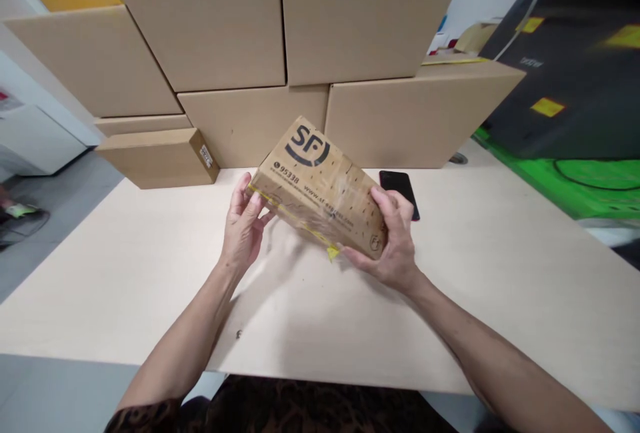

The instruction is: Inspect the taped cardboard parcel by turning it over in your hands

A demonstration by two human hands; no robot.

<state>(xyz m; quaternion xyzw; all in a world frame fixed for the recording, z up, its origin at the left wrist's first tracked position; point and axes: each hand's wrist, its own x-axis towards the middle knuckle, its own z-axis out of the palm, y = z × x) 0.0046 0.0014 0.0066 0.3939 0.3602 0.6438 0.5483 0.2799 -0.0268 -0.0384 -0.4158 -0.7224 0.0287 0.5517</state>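
Note:
A brown cardboard box (pixel 320 183) printed with "SF" and "95338" is tilted above the table, its left end higher than its right. Yellow tape runs along its lower front edge, and a loose tape end hangs near the middle. My left hand (pixel 244 223) grips the left end, thumb on the front side and fingers partly behind the box. Around the right end, my right hand (pixel 393 243) is closed, with some fingers on top and the thumb along the lower edge. The underside of the box is hidden.
Large cardboard boxes (pixel 235 26) are stacked along the table's back. A smaller closed carton (pixel 160 160) lies at the back left. Behind my right hand lies a black phone (pixel 399 193). The pale table (pixel 310 326) ends close to my body; a green surface (pixel 560 180) adjoins on the right.

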